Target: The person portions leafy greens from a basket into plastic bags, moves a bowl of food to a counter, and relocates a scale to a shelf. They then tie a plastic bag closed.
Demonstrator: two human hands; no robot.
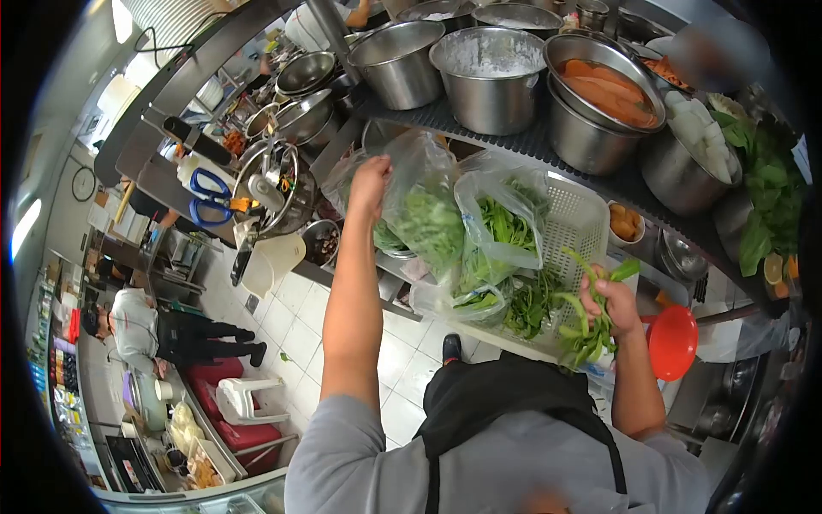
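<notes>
My left hand (370, 184) is closed on the top edge of a clear plastic bag (419, 171) with leafy greens inside. In my right hand (610, 301) is a bunch of green stalks and leaves (586, 338), over the right end of a white perforated basket (578, 214). Between my hands another open plastic bag (501, 218) of greens rests on the basket. Loose dark green leaves (531, 308) lie in the basket's front part.
Steel pots (488, 94) line the shelf ahead, one with orange slices in liquid (608, 90). A red lid (673, 343) is beside my right forearm. Blue scissors (210, 197) and a cleaver hang at left. A person (137, 321) stands farther left.
</notes>
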